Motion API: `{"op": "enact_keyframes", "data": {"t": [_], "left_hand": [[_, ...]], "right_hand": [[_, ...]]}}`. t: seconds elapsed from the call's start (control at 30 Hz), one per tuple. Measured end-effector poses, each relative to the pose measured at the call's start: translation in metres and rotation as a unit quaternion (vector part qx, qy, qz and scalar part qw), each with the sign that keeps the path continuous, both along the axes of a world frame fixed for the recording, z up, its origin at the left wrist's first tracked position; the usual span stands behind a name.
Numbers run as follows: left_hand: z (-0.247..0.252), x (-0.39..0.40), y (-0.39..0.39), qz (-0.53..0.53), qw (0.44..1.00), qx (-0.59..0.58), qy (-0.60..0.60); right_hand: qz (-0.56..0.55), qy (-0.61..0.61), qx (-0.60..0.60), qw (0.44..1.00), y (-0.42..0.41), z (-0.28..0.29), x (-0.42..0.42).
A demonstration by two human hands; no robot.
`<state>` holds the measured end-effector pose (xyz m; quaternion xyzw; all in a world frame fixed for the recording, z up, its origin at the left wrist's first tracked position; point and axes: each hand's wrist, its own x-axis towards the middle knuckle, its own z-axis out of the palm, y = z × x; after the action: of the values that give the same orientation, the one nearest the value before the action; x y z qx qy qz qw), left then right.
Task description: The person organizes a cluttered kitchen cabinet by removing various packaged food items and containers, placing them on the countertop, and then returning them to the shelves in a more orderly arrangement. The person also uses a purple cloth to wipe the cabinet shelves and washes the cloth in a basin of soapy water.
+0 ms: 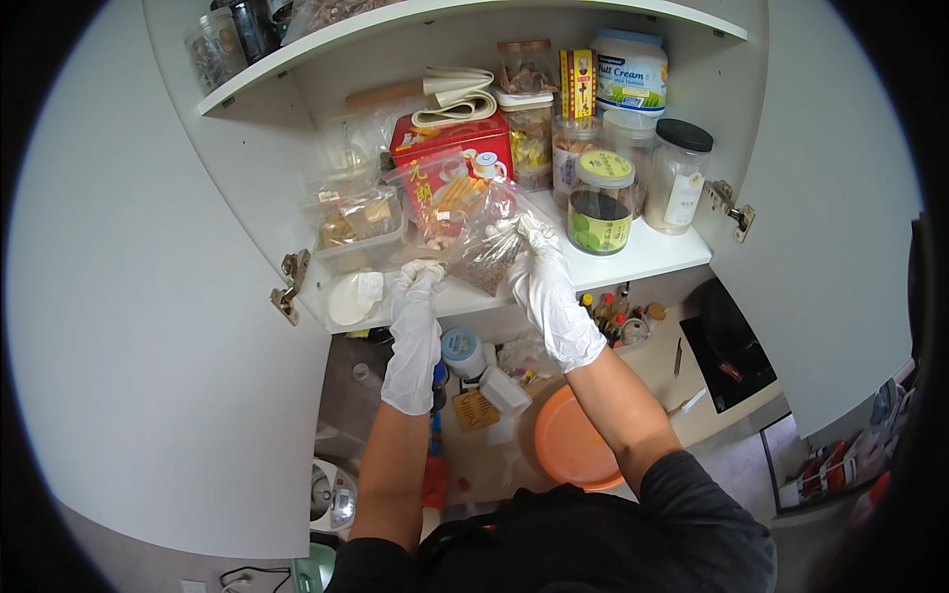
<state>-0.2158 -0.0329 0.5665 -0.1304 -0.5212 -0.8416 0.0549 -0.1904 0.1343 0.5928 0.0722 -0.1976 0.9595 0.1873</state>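
Both my hands wear white gloves and reach to the shelf of an open wall cupboard. My right hand [535, 244] is closed on the upper right part of a clear plastic bag [485, 259] with small brown contents. My left hand [420, 276] is at the bag's left side, fingers curled; whether it pinches the plastic cannot be told. Behind the bag stands a red tin [452, 144] with a folded cream cloth or mat [456, 96] on top. A clear plastic tub [361, 248] with bagged food is on the left, near a round white item [354, 299].
On the shelf's right stand a green-labelled jar [602, 215], a black-lidded jar [676, 178] and a milk powder tub [630, 70]. Cupboard doors [178, 333] flank me. Below are an orange basin [574, 441], sauce bottles [609, 315] and a black hob [726, 356].
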Motion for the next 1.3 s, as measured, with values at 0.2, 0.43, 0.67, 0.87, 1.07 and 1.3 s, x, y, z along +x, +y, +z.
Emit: {"op": "enact_keyframes", "data": {"t": [0.2,0.43,0.67,0.87,1.07,1.3], "left_hand": [[0.000,-0.003,-0.003,-0.050,0.992,0.113,-0.034],[0.017,0.000,-0.001,-0.018,0.979,0.130,-0.155],[0.030,-0.002,-0.009,-0.111,0.967,0.092,-0.210],[0.032,0.018,-0.010,-0.108,0.985,-0.118,-0.072],[0.036,0.028,-0.004,-0.041,0.947,-0.318,-0.014],[0.023,0.037,-0.019,-0.187,0.936,-0.294,-0.047]], "right_hand": [[-0.020,0.016,0.022,0.999,-0.006,0.000,-0.004],[-0.173,0.005,0.276,0.946,0.009,0.025,0.013],[-0.274,0.028,0.253,0.927,0.059,0.028,0.026],[-0.295,0.027,0.260,0.919,0.069,0.023,0.030],[-0.281,0.007,0.264,0.923,0.076,0.010,0.032],[-0.290,0.010,0.280,0.915,0.077,0.008,0.025]]}}
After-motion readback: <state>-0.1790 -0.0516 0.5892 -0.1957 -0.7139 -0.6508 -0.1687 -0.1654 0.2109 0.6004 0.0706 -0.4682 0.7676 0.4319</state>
